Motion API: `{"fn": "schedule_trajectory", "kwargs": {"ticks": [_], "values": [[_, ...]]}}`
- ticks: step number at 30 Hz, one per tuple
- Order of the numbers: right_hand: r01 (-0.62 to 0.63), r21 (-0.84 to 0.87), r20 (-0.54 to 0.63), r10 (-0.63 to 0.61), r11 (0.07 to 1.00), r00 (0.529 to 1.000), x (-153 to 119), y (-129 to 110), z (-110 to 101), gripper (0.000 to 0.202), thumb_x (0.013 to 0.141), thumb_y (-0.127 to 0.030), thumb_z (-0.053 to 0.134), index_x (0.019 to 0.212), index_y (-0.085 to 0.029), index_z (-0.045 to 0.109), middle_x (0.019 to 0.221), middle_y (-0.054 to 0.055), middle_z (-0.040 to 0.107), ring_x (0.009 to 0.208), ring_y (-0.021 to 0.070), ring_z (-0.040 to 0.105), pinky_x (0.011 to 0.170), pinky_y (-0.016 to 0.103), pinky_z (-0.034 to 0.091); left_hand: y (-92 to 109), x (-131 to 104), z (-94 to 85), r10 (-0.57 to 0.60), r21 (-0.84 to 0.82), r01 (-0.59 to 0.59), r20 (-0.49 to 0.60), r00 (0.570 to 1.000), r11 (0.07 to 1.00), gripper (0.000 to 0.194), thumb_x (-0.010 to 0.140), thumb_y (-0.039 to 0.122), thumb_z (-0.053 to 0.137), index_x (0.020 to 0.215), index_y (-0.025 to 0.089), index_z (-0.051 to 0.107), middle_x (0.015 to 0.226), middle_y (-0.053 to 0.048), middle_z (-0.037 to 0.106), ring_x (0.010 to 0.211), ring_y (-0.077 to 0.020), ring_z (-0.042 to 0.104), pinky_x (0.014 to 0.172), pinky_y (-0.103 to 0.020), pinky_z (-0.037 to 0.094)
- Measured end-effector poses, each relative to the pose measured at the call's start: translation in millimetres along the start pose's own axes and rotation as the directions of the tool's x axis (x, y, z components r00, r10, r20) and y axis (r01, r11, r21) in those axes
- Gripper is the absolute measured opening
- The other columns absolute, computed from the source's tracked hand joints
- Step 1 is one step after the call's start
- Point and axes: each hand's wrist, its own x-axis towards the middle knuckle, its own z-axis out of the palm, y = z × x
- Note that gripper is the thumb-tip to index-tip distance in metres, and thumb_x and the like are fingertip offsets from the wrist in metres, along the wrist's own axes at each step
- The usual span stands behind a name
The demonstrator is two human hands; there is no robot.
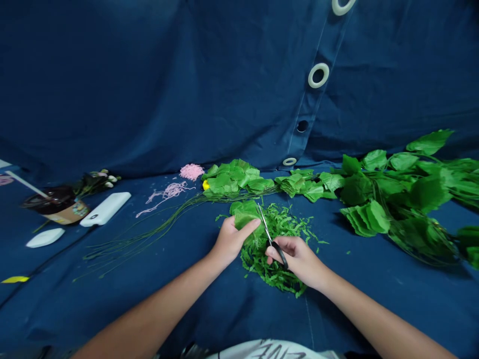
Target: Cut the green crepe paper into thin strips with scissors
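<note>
Pinched between the thumb and fingers of my left hand [232,237] is a green artificial leaf [245,213]. My right hand [297,259] grips a pair of scissors [277,252] by its black handles, with the metal blades pointing up and away beside the leaf's right edge. Whether the blades touch the leaf, I cannot tell. Under both hands lies a heap of thin green leaf shreds [286,232]. Just beyond it sits a pile of whole green leaves [235,175], with a small yellow thing [205,185] at its left side.
Long green stems [164,227] stretch out leftward. Leafy garlands [407,184] fill the right side. At the left are a lidded cup [63,207] with a straw, a white power bank [106,208] on a black cable, pink shreds [191,172] and pale threads [168,192]. A blue curtain [168,89] hangs behind.
</note>
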Motion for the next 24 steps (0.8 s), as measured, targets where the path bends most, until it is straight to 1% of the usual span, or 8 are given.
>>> {"fn": "schedule_trajectory", "kwargs": {"ticks": [4, 8, 11, 15, 18, 20, 24], "values": [[-0.001, -0.012, 0.042, 0.002, 1.000, 0.999, -0.9, -1.2, 0.2, 0.040, 0.089, -0.054, 0.063, 0.083, -0.015, 0.069, 0.074, 0.003, 0.065, 0.061, 0.0130, 0.049, 0.056, 0.023, 0.034, 0.3, -0.5, 0.1, 0.023, 0.028, -0.022, -0.021, 1.000, 0.999, 0.023, 0.076, 0.034, 0.078, 0.079, 0.013, 0.069, 0.077, -0.003, 0.070, 0.067, -0.0138, 0.059, 0.065, -0.024, 0.045], [0.002, -0.027, 0.028, -0.001, 1.000, 1.000, -0.9, 0.1, 0.6, 0.042, 0.089, -0.056, 0.062, 0.085, -0.015, 0.069, 0.072, 0.002, 0.063, 0.062, 0.0139, 0.049, 0.055, 0.023, 0.034, -3.2, -1.2, -1.2, 0.019, 0.040, -0.020, 0.020, 1.000, 0.999, 0.025, 0.075, 0.035, 0.078, 0.081, 0.012, 0.070, 0.078, -0.003, 0.070, 0.068, -0.0146, 0.060, 0.066, -0.024, 0.046], [-0.002, -0.030, 0.021, 0.002, 1.000, 1.000, -0.8, 1.2, 0.4, 0.042, 0.088, -0.056, 0.063, 0.082, -0.015, 0.069, 0.071, 0.001, 0.063, 0.060, 0.0134, 0.048, 0.054, 0.023, 0.033, -3.2, -1.6, -1.2, 0.012, 0.036, -0.014, 0.054, 0.998, 0.999, 0.025, 0.075, 0.035, 0.078, 0.082, 0.012, 0.070, 0.080, -0.004, 0.071, 0.070, -0.0150, 0.061, 0.066, -0.024, 0.047], [0.007, -0.043, 0.003, -0.006, 0.999, 1.000, -0.5, 2.8, 0.2, 0.041, 0.086, -0.055, 0.066, 0.077, -0.015, 0.068, 0.067, 0.000, 0.061, 0.057, 0.0121, 0.045, 0.053, 0.023, 0.032, -1.4, -1.4, -0.9, 0.008, 0.045, -0.011, 0.061, 0.998, 0.999, 0.024, 0.075, 0.034, 0.078, 0.081, 0.012, 0.069, 0.079, -0.004, 0.071, 0.068, -0.0142, 0.060, 0.065, -0.024, 0.046], [0.009, -0.033, -0.008, -0.009, 0.999, 1.000, -0.2, 2.8, 0.3, 0.040, 0.085, -0.054, 0.067, 0.077, -0.015, 0.068, 0.068, 0.000, 0.062, 0.059, 0.0127, 0.048, 0.055, 0.023, 0.034, -1.4, -1.3, -1.1, 0.011, 0.055, -0.015, 0.064, 0.998, 0.998, 0.025, 0.076, 0.035, 0.077, 0.083, 0.012, 0.070, 0.081, -0.004, 0.071, 0.070, -0.0153, 0.061, 0.066, -0.025, 0.047], [0.006, -0.013, -0.007, -0.006, 1.000, 1.000, -0.1, 2.1, 0.5, 0.040, 0.085, -0.055, 0.068, 0.079, -0.016, 0.068, 0.070, 0.001, 0.064, 0.063, 0.0144, 0.053, 0.057, 0.023, 0.037, -1.9, -1.3, -1.4, 0.024, 0.062, -0.027, 0.056, 0.998, 0.998, 0.025, 0.077, 0.036, 0.076, 0.085, 0.013, 0.071, 0.083, -0.005, 0.072, 0.073, -0.0162, 0.062, 0.068, -0.025, 0.047], [0.000, 0.030, 0.027, -0.001, 1.000, 1.000, -1.0, 0.1, 1.0, 0.038, 0.087, -0.054, 0.066, 0.087, -0.016, 0.069, 0.078, 0.004, 0.069, 0.072, 0.0177, 0.059, 0.062, 0.024, 0.040, -2.5, -1.1, -1.9, 0.043, 0.067, -0.045, 0.032, 0.999, 0.997, 0.025, 0.078, 0.035, 0.075, 0.087, 0.013, 0.071, 0.085, -0.005, 0.073, 0.074, -0.0168, 0.063, 0.068, -0.025, 0.047]]}}
